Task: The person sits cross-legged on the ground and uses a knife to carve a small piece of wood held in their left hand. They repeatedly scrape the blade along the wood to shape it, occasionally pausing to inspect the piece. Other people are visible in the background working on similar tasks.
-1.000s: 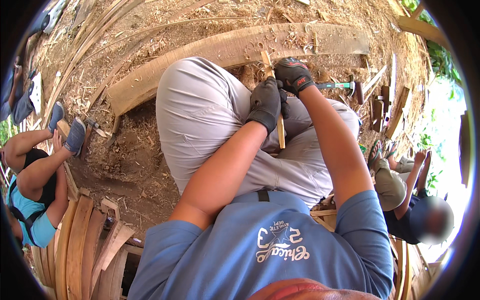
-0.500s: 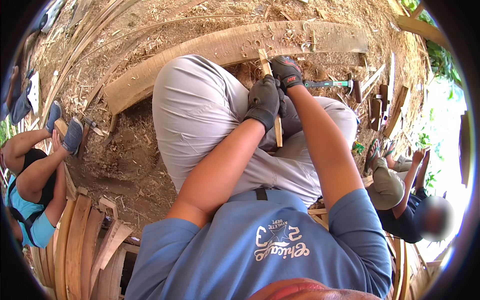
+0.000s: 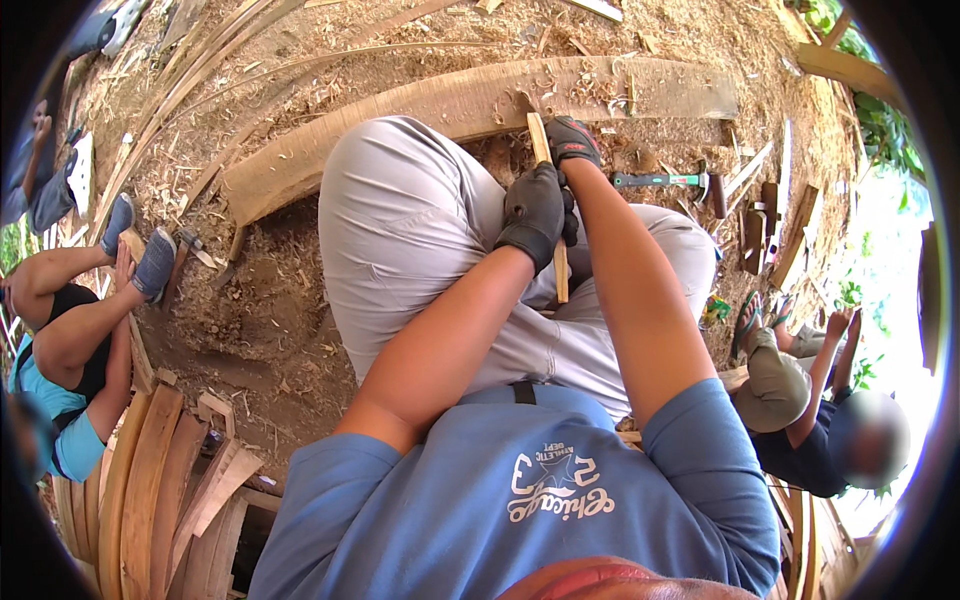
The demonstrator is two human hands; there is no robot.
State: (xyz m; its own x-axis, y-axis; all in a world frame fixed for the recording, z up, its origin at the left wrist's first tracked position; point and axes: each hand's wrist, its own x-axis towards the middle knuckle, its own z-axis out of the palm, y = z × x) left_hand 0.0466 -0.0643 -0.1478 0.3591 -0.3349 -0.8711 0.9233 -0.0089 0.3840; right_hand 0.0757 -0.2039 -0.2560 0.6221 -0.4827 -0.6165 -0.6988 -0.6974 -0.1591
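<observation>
A narrow wooden strip (image 3: 540, 138) stands out lengthwise between my knees, its near end (image 3: 562, 285) over my lap. My left hand (image 3: 532, 210), in a dark grey work glove, is closed around the strip's middle. Beyond it, my right hand (image 3: 574, 142), in a black glove with red marks, is curled beside the strip's far part. What the right fingers hold is hidden. Past the strip's far end lies a long curved plank (image 3: 420, 105) strewn with shavings. A hammer (image 3: 660, 181) with a green and black handle lies on the ground to the right of my right hand.
Shavings and offcuts cover the ground. Wood pieces (image 3: 797, 235) lie at the right, and curved boards (image 3: 150, 480) are stacked at the lower left. One person (image 3: 75, 360) sits at the left, another (image 3: 790, 400) at the right. A hand tool (image 3: 195, 245) lies near the left person's feet.
The whole view has shifted slightly. My right hand has moved a little closer to the strip's far end; my left hand keeps its grip on the strip.
</observation>
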